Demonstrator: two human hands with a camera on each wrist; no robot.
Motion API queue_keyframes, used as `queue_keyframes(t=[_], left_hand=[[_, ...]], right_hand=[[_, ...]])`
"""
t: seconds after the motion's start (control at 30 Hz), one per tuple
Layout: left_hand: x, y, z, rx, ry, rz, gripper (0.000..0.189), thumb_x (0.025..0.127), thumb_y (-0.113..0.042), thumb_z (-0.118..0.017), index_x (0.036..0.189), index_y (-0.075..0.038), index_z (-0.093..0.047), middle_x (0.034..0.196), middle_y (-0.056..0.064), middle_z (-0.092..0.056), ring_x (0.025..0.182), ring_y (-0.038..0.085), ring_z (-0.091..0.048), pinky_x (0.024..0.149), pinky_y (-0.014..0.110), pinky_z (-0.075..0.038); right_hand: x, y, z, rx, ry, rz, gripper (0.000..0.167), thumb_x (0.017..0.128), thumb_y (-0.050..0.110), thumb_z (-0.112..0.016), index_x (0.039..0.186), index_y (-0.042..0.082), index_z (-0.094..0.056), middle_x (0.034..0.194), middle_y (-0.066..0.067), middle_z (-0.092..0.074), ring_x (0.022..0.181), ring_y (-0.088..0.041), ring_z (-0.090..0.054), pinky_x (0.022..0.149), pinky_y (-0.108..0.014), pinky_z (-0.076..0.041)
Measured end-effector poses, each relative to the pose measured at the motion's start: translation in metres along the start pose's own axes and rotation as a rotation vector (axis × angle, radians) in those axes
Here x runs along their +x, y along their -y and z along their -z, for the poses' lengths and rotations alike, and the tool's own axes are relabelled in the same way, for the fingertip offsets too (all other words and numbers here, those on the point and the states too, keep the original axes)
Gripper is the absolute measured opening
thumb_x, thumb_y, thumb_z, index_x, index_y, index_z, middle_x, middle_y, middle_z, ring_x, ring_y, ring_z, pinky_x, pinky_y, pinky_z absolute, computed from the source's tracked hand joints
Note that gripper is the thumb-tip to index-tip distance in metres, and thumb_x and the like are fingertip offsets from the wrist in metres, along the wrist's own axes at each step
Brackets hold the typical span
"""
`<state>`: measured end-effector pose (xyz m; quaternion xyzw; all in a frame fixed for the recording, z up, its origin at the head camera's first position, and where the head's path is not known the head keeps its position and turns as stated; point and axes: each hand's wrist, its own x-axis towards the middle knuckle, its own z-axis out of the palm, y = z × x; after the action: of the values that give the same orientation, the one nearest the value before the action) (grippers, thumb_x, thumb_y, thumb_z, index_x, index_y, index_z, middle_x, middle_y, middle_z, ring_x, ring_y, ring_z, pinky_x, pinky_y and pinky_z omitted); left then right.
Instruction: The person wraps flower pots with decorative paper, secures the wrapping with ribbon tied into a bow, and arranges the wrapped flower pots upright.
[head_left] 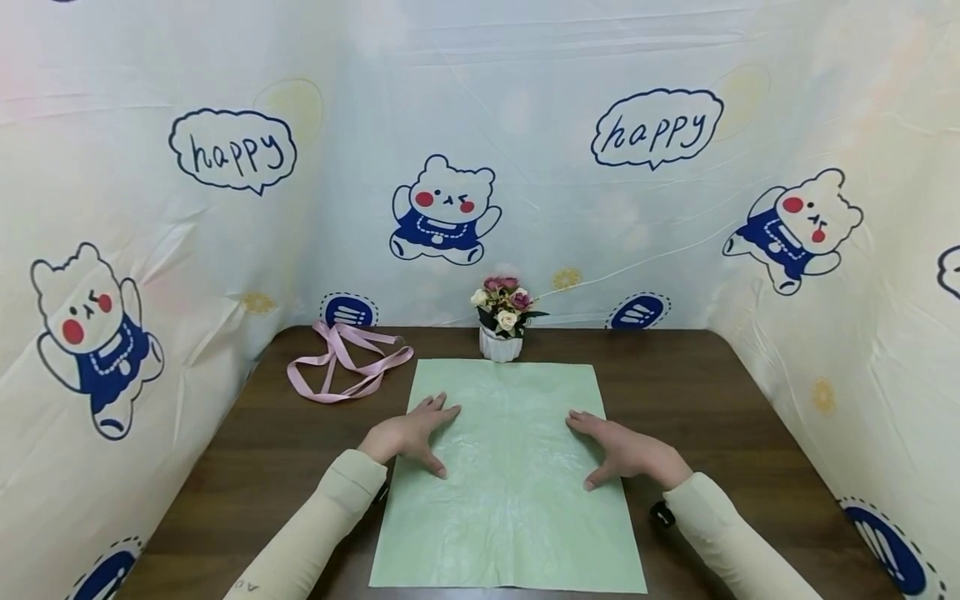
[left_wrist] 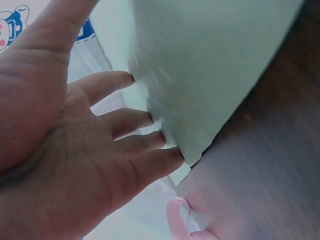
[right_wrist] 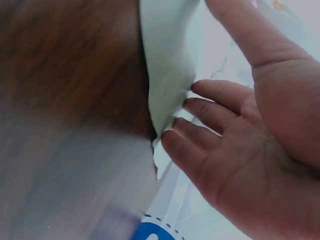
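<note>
A pale green rectangular sheet (head_left: 510,500), thin and slightly wrinkled with a faint crease down its middle, lies flat on the brown table. My left hand (head_left: 416,433) touches its left side, fingers spread and pointing away from me. On the opposite side my right hand (head_left: 622,450) rests its fingertips near the right edge, thumb held apart. In the left wrist view the fingertips of the left hand (left_wrist: 120,135) meet the sheet (left_wrist: 200,65) close to its edge. The right wrist view shows the right hand (right_wrist: 225,130) with relaxed fingers at the sheet's edge (right_wrist: 167,65).
A loose pink ribbon (head_left: 348,367) lies at the back left of the table (head_left: 720,400). Behind the sheet stands a small white pot (head_left: 500,344) of artificial flowers (head_left: 506,304). A printed cloth (head_left: 525,108) with bears hangs around the table's back and sides.
</note>
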<state>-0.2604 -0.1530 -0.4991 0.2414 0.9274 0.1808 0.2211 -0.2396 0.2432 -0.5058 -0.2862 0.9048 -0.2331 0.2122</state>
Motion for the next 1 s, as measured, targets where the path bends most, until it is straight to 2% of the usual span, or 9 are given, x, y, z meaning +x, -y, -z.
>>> queue_keyframes(t=[0.2, 0.43, 0.57, 0.67, 0.83, 1.0], left_hand=[[0.001, -0.001, 0.003, 0.016, -0.009, 0.003, 0.108, 0.070, -0.033, -0.095, 0.157, -0.006, -0.037, 0.166, 0.027, -0.016, 0.153, 0.048, -0.012, 0.117, 0.063, -0.026], [0.001, 0.001, 0.003, 0.033, -0.011, 0.010, 0.109, 0.069, -0.033, -0.096, 0.157, -0.006, -0.037, 0.165, 0.028, -0.018, 0.152, 0.049, -0.014, 0.117, 0.063, -0.026], [0.001, 0.000, 0.003, 0.033, -0.017, 0.016, 0.110, 0.068, -0.032, -0.096, 0.157, -0.005, -0.037, 0.165, 0.028, -0.019, 0.152, 0.049, -0.015, 0.118, 0.063, -0.026], [0.001, -0.001, 0.004, 0.025, -0.021, 0.015, 0.110, 0.068, -0.031, -0.096, 0.157, -0.004, -0.037, 0.165, 0.029, -0.019, 0.152, 0.050, -0.016, 0.118, 0.063, -0.025], [0.001, -0.003, 0.002, 0.028, -0.015, 0.011, 0.110, 0.068, -0.031, -0.096, 0.157, -0.004, -0.037, 0.165, 0.029, -0.019, 0.152, 0.049, -0.015, 0.118, 0.063, -0.025], [0.001, -0.005, 0.002, 0.034, -0.018, 0.006, 0.110, 0.068, -0.031, -0.096, 0.157, -0.005, -0.037, 0.165, 0.028, -0.018, 0.152, 0.049, -0.015, 0.118, 0.062, -0.025]], right_hand=[[-0.011, 0.015, -0.006, -0.002, 0.000, 0.013, 0.096, 0.083, 0.030, -0.085, 0.157, -0.001, -0.033, 0.165, -0.022, -0.025, 0.153, -0.043, -0.019, 0.118, -0.062, -0.024], [-0.030, 0.044, -0.024, 0.006, 0.058, 0.178, 0.102, 0.077, 0.030, -0.088, 0.158, 0.002, -0.033, 0.166, -0.020, -0.025, 0.152, -0.045, -0.019, 0.121, -0.054, -0.024], [-0.035, 0.057, -0.034, -0.017, 0.124, 0.244, 0.095, 0.080, 0.030, -0.085, 0.159, 0.011, -0.035, 0.167, -0.015, -0.026, 0.153, -0.041, -0.021, 0.122, -0.045, -0.026], [-0.036, 0.063, -0.041, -0.061, 0.170, 0.276, 0.088, 0.083, 0.033, -0.081, 0.158, 0.018, -0.038, 0.167, -0.012, -0.026, 0.153, -0.040, -0.021, 0.121, -0.043, -0.029], [-0.038, 0.066, -0.048, -0.169, 0.178, 0.292, 0.083, 0.086, 0.033, -0.079, 0.158, 0.023, -0.039, 0.167, -0.010, -0.026, 0.154, -0.037, -0.022, 0.117, -0.040, -0.035], [-0.040, 0.065, -0.049, -0.204, 0.165, 0.275, 0.082, 0.086, 0.029, -0.079, 0.158, 0.025, -0.039, 0.167, -0.008, -0.028, 0.153, -0.033, -0.025, 0.115, -0.038, -0.038]])
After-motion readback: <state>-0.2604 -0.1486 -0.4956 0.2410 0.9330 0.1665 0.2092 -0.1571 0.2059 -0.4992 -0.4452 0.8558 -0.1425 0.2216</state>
